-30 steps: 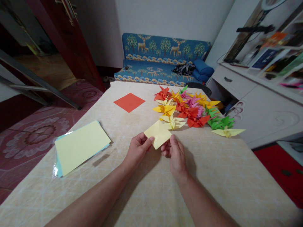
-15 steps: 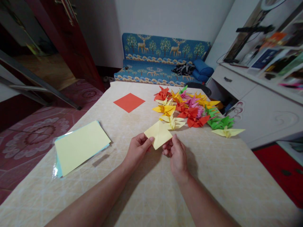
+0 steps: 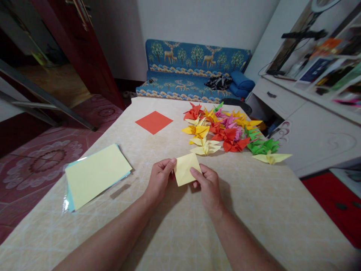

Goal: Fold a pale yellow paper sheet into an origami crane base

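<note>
A small pale yellow folded paper square (image 3: 184,171) is held up just above the table, between my two hands. My left hand (image 3: 161,177) pinches its left edge, the thumb near the upper left corner. On the other side, my right hand (image 3: 209,184) grips the right part with the thumb lying across its face and the fingers behind. Beyond the square, several folded paper cranes (image 3: 225,137) in red, yellow, pink and green are grouped on the table. The nearest is a pale yellow crane (image 3: 205,146).
A red paper square (image 3: 154,122) lies flat toward the far left of the patterned table (image 3: 175,241). To the left is a stack of yellow and blue paper (image 3: 97,177) with a clear wrapper. Past the table stand a blue sofa (image 3: 191,84) and a white cabinet (image 3: 318,135) on the right.
The yellow paper square has turned and come slightly nearer. My right hand has moved from its corner to a thumb-on-top grip, and my left thumb has shifted up to the edge.
</note>
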Tool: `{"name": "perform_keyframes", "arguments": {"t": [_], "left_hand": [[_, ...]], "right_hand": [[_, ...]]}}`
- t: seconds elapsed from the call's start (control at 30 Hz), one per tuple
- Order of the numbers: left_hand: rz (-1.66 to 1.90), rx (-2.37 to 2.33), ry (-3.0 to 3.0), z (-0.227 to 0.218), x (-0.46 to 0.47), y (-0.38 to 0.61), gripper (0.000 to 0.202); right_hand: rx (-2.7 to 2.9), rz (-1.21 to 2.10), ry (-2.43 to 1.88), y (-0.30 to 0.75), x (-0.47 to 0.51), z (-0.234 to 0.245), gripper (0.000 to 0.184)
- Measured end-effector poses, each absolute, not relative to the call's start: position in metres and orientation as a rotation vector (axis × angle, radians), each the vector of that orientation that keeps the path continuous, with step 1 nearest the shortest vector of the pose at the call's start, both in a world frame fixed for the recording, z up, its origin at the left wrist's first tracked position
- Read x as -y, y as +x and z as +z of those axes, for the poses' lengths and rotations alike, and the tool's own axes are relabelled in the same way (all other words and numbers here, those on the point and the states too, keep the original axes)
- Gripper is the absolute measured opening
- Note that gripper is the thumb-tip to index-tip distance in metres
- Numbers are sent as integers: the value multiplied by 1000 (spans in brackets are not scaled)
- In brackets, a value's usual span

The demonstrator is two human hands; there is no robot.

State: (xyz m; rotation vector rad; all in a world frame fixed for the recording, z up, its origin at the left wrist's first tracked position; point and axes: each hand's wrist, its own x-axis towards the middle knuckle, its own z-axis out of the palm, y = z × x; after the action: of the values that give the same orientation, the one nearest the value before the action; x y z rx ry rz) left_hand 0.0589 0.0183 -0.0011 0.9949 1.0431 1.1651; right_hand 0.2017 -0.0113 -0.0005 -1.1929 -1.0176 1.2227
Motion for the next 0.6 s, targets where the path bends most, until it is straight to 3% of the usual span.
{"name": "perform_keyframes", "arguments": {"t": [0.27,0.6], "left_hand": [[1016,-881,1130,12,-14,63,30],[887,-997,1230,11,-14,62,37]], "right_hand": [[1073,1016,-1273,203,12,4,34],[1013,1106,-1319,206,9,-1,22]]}}
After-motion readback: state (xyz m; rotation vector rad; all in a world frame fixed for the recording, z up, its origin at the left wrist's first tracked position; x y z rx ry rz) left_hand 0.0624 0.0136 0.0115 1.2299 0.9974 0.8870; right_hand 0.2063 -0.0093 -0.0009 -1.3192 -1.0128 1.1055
